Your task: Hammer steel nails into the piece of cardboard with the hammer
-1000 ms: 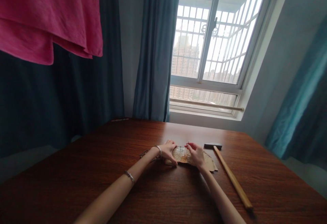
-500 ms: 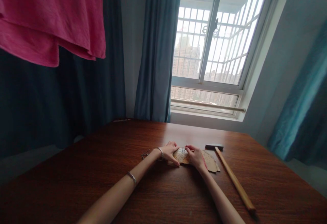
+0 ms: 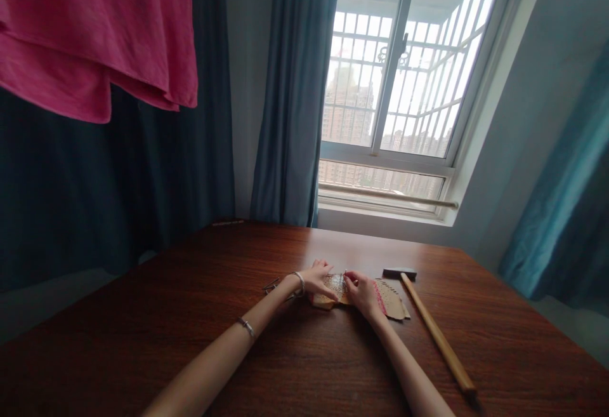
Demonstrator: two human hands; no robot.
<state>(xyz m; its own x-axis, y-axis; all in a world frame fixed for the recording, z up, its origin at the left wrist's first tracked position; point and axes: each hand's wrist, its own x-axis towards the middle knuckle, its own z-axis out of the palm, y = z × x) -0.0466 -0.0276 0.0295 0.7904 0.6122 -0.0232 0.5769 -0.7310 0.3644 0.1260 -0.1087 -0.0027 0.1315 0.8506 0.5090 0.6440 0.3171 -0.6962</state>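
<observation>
Over the last second my right hand (image 3: pixel 361 290) has come lower and leftward, bringing the nail (image 3: pixel 346 271) in my grip down closer to the standing nail (image 3: pixel 340 277). My left hand (image 3: pixel 316 279) has shifted too: its thumb was along the near edge of the cardboard (image 3: pixel 394 303) and now reaches further in over it, so that a near corner shows below the hand. Beside my right hand, more of a pink band (image 3: pixel 379 296) has come into sight than before.
</observation>
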